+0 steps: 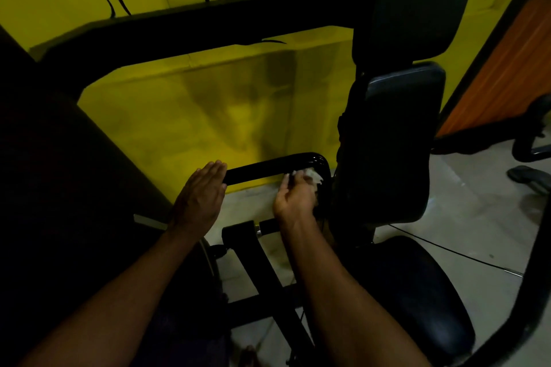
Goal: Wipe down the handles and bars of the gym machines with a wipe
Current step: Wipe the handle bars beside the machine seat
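Observation:
A glossy black curved bar [268,168] of the gym machine runs across the middle of the head view and bends down at its right end. My right hand [295,198] grips a crumpled white wipe [313,174] against the bar near that bend. My left hand [199,197] is held flat with straight fingers, its fingertips at the bar's left end. Below my right wrist a short black handle [268,226] with a metal collar sticks out of the frame.
Two black back pads [417,9] and a black seat [417,283] stand to the right. A thick black frame beam [208,27] crosses above, before a yellow wall [193,116]. Dark machine bulk fills the left. An orange panel [512,68] and a thin cable on grey floor [477,217] lie right.

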Motion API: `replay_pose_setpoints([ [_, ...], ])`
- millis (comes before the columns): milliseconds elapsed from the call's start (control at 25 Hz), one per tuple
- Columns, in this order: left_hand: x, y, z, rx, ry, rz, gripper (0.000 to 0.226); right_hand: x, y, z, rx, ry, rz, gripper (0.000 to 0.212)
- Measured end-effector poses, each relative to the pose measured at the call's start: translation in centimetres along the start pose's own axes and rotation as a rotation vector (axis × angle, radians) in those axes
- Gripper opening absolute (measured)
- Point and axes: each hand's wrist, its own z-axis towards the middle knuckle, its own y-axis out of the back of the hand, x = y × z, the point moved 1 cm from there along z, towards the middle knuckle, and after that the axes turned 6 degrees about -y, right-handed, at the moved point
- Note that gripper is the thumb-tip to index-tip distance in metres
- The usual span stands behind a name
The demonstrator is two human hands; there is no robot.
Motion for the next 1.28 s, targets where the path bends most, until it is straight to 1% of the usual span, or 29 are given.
replay_pose_setpoints([
  [80, 0.6, 0.0, -0.2, -0.011, -0.006, -0.042, 0.051, 0.3, 0.4, 0.0, 0.034, -0.017, -0.113, 0.021],
  [160, 0.8, 0.0, -0.2, -0.014, -0.015, -0.049, 0.053, 0.1, 0.3, 0.2, 0.017, -0.005, -0.148, 0.021],
  [280, 0.4, 0.1, 0.0, -0.032, -0.02, -0.042, 0.054, -0.6, 0.2, 0.7, 0.016, 0.077, -0.194, 0.023],
  [360, 0.4, 0.1, 0.1, -0.035, -0.022, -0.038, 0.054, -0.9, 0.6, 0.6, -0.003, 0.141, -0.276, 0.015],
  [400, 0.4, 0.0, 0.1, -0.036, -0.025, -0.036, 0.054, -0.8, 1.0, 0.2, -0.024, 0.208, -0.367, 0.011],
  [440, 0.4, 0.0, 0.0, -0.039, -0.03, -0.035, 0.053, -0.6, 1.3, -0.1, -0.06, 0.323, -0.514, 0.008],
  [520, 0.5, 0.0, -0.1, -0.042, -0.034, -0.043, 0.051, 0.2, 1.5, -0.6, -0.113, 0.684, -0.898, 0.009],
  [560, 0.5, 0.1, -0.1, -0.037, -0.035, -0.046, 0.052, 0.6, 1.3, -0.6, -0.104, 0.856, -1.054, 0.01],
  [600, 0.4, 0.1, -0.2, -0.034, -0.036, -0.049, 0.052, 1.0, 0.9, -0.5, -0.104, 0.982, -1.171, 0.011],
  [680, 0.4, 0.0, -0.3, -0.034, -0.035, -0.048, 0.054, 1.6, 0.0, -0.1, -0.128, 1.101, -1.337, 0.014],
  [720, 0.4, 0.0, -0.3, -0.03, -0.032, -0.051, 0.054, 1.8, -0.1, -0.1, -0.113, 1.157, -1.427, 0.013],
  [800, 0.3, 0.0, -0.4, -0.029, -0.029, -0.043, 0.054, 2.4, 0.2, -0.2, 0.035, 1.326, -1.6, 0.013],
  [840, 0.2, -0.1, -0.4, -0.032, -0.027, -0.036, 0.053, 3.1, 0.4, -0.1, 0.093, 1.37, -1.649, 0.014],
  [960, 0.2, -0.4, -0.6, -0.022, -0.012, -0.055, 0.053, 3.7, -0.7, -0.3, 0.073, 1.445, -1.742, 0.01],
  [1000, 0.2, -0.3, -0.5, -0.023, -0.011, -0.058, 0.053, 3.2, -1.4, -0.6, 0.135, 1.498, -1.858, 0.008],
  [1040, 0.3, -0.3, -0.5, -0.027, -0.01, -0.066, 0.053, 2.7, -2.1, -0.7, 0.267, 1.551, -2.018, 0.009],
  [1080, 0.4, -0.2, -0.4, -0.028, -0.012, -0.076, 0.053, 2.7, -2.7, -0.8, 0.398, 1.562, -2.181, 0.014],
  [1120, 0.4, -0.1, -0.5, -0.025, -0.017, -0.077, 0.053, 3.3, -3.5, -0.7, 0.447, 1.515, -2.327, 0.018],
  [1160, 0.4, -0.1, -0.5, -0.022, -0.025, -0.072, 0.053, 4.2, -4.6, -0.5, 0.388, 1.415, -2.42, 0.019],
  [1200, 0.4, -0.1, -0.5, -0.019, -0.029, -0.071, 0.053, 4.9, -5.5, -0.5, 0.304, 1.3, -2.451, 0.018],
  [1240, 0.5, -0.1, -0.5, -0.019, -0.028, -0.074, 0.052, 5.0, -6.1, -0.2, 0.268, 1.179, -2.484, 0.017],
  [1280, 0.5, -0.1, -0.5, -0.019, -0.028, -0.076, 0.052, 4.6, -6.4, -0.1, 0.317, 1.124, -2.536, 0.017],
])
